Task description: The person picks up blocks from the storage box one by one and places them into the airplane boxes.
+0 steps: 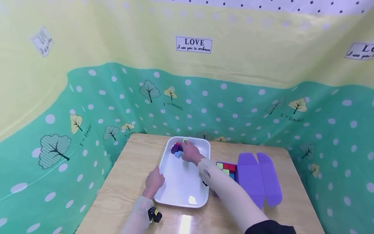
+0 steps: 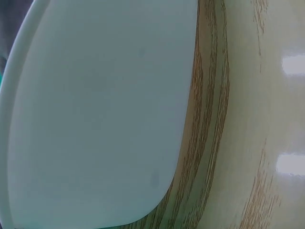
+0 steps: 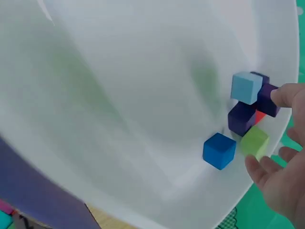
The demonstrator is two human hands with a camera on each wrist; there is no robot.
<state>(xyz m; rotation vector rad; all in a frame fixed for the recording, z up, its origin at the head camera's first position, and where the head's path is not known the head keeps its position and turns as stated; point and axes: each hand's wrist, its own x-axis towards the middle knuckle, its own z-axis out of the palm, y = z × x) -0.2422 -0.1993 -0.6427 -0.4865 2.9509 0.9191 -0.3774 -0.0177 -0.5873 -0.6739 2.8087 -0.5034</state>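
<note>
Since the wood-grain table [image 1: 128,162] looks glossy, the white tray [image 1: 182,182] on it could slide if I push hard; whether my left hand [image 1: 154,180] grips its left rim I cannot tell. My right hand [image 1: 191,152] is loosely spread, grasping nothing that I can see, its thumb [image 3: 284,94] apparently against a dark purple cube [image 3: 267,101] in the tray's far-left corner. Pinching off-center might knock away the lime-green cube [image 3: 255,142] crowded nearby.
</note>
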